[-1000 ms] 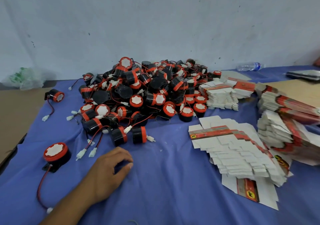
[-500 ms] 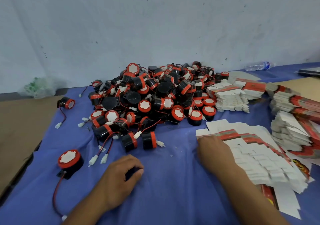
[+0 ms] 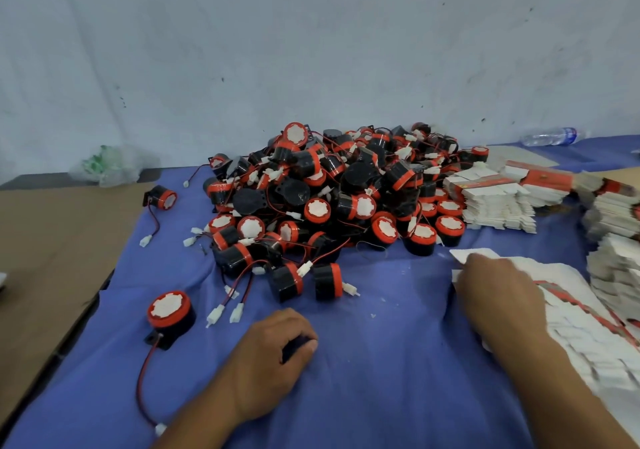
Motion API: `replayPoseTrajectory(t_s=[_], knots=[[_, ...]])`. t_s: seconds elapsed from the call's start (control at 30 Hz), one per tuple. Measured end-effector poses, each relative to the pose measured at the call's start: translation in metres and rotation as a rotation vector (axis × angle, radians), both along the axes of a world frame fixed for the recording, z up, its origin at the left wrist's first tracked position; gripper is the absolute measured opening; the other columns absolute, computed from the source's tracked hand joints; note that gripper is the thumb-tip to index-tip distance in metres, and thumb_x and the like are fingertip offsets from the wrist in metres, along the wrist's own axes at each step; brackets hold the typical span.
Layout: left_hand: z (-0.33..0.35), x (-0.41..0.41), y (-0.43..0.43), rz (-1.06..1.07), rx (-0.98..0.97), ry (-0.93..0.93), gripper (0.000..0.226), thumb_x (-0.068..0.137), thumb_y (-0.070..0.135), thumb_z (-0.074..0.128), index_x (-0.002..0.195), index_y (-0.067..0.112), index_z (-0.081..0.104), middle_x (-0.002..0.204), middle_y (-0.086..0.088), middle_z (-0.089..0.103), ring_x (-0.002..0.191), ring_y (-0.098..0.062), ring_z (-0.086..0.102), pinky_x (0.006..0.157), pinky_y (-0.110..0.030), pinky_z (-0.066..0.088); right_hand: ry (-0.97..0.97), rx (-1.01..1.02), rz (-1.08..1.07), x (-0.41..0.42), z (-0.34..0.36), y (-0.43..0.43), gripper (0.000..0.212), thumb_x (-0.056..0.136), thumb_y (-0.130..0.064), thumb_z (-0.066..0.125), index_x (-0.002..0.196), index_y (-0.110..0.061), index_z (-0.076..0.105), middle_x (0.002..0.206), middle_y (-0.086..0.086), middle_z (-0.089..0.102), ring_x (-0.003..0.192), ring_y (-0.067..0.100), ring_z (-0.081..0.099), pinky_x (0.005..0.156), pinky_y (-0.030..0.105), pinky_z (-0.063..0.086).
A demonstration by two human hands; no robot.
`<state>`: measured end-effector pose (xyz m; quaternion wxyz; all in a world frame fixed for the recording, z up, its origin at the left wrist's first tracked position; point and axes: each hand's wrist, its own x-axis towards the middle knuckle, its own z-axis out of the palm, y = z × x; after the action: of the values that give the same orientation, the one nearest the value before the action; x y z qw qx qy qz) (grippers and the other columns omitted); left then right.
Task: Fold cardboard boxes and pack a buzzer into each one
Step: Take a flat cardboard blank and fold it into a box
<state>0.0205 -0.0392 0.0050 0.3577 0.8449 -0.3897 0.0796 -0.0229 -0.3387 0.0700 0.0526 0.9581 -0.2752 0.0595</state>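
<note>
Our left hand (image 3: 273, 355) rests loosely curled on the desk (image 3: 381, 362), holding nothing; our right hand (image 3: 498, 293) lies on the flat boxes (image 3: 581, 324) (we cannot tell its grip).

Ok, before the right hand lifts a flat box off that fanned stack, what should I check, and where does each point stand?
1. Right hand on the fanned stack of flat boxes: ok, it rests on the stack's near-left end.
2. Only one box taken: cannot tell, the hand covers the contact.
3. Left hand free to help fold: ok, it rests curled on the blue cloth with nothing visibly held.
4. Folding space: ok, bare cloth lies between the two hands.
5. Buzzer ready to pack: ok, a loose buzzer stands apart from the pile, left of the left hand, its wire trailing toward the person.
</note>
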Motion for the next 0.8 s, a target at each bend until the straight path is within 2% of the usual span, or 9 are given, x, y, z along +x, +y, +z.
replayPoseTrajectory(t_s=[0.07,0.13,0.2,0.27,0.37,0.43,0.57,0.63,0.8], knots=[[0.0,0.0,0.0,-0.004,-0.002,0.003,0.007,0.091,0.023,0.061,0.088,0.019,0.065,0.088,0.01,0.06,0.081,-0.006,0.056,0.074,-0.024,0.047,-0.222,0.033,-0.013,-0.006,0.014,-0.015,0.024,0.097,-0.02,0.055,0.078,-0.009,0.048,0.089,0.017,0.068,0.083,0.035,0.066,0.06,0.033,0.045],[0.0,0.0,0.0,-0.003,-0.006,0.002,0.005,0.091,0.021,0.061,0.089,0.019,0.065,0.088,0.011,0.059,0.081,-0.006,0.055,0.073,-0.019,0.045,-0.591,0.026,0.003,-0.015,0.024,-0.026,0.022,0.092,-0.023,0.06,0.076,-0.008,0.058,0.071,0.022,0.065,0.067,0.042,0.062,0.058,0.035,0.042],[-0.001,-0.001,-0.001,0.003,-0.012,0.003,0.003,0.092,0.016,0.064,0.09,0.018,0.065,0.089,0.012,0.059,0.08,-0.004,0.054,0.073,-0.016,0.043,-0.872,0.037,0.045,-0.022,0.028,-0.024,0.019,0.094,-0.018,0.061,0.085,-0.005,0.071,0.073,0.024,0.069,0.065,0.043,0.063,0.062,0.035,0.041],[-0.001,-0.003,-0.001,0.009,-0.039,-0.008,0.005,0.091,0.013,0.065,0.09,0.018,0.065,0.089,0.015,0.058,0.081,0.0,0.054,0.072,-0.015,0.043,-0.952,0.077,0.12,-0.023,0.026,-0.017,0.009,0.091,-0.009,0.066,0.088,-0.004,0.073,0.076,0.022,0.071,0.067,0.042,0.065,0.064,0.037,0.045],[-0.001,-0.005,-0.006,0.051,-0.122,0.081,0.008,0.092,0.026,0.061,0.097,0.024,0.067,0.094,0.019,0.063,0.089,-0.002,0.061,0.076,-0.022,0.05,-0.928,0.108,0.368,-0.024,0.007,0.006,0.009,0.086,0.002,0.065,0.084,-0.003,0.072,0.08,0.019,0.07,0.073,0.041,0.068,0.065,0.049,0.055],[0.002,-0.008,-0.012,0.059,-0.295,0.354,0.025,0.089,0.039,0.06,0.112,0.029,0.065,0.107,0.021,0.069,0.101,-0.004,0.065,0.085,-0.02,0.051,-0.9,0.144,0.613,-0.025,-0.009,0.037,0.014,0.086,-0.007,0.059,0.083,-0.004,0.073,0.087,0.015,0.071,0.08,0.036,0.068,0.068,0.045,0.054],[0.003,-0.012,-0.02,-0.141,-0.702,0.853,0.057,0.078,0.05,0.077,0.123,0.017,0.064,0.128,-0.01,0.065,0.12,-0.028,0.061,0.097,-0.041,0.05,-0.621,0.34,1.198,-0.024,-0.04,0.108,0.016,0.092,-0.02,0.07,0.094,-0.004,0.073,0.119,0.01,0.069,0.111,0.026,0.065,0.095,0.037,0.051],[0.006,-0.013,-0.017,-0.174,-0.824,0.969,0.046,0.077,0.032,0.079,0.118,0.015,0.066,0.127,-0.017,0.064,0.12,-0.032,0.06,0.092,-0.039,0.053,-0.398,0.451,1.241,-0.022,-0.047,0.119,0.035,0.091,-0.042,0.069,0.108,-0.012,0.071,0.146,0.004,0.052,0.138,0.019,0.045,0.114,0.032,0.036],[0.012,-0.008,-0.007,-0.227,-0.827,0.96,0.047,0.082,0.016,0.072,0.127,0.022,0.062,0.128,-0.016,0.064,0.116,-0.033,0.063,0.082,-0.036,0.057,-0.47,0.583,0.972,-0.017,-0.043,0.104,0.059,0.083,-0.054,0.067,0.133,-0.027,0.05,0.156,-0.014,0.028,0.145,0.008,0.022,0.117,0.032,0.029]])
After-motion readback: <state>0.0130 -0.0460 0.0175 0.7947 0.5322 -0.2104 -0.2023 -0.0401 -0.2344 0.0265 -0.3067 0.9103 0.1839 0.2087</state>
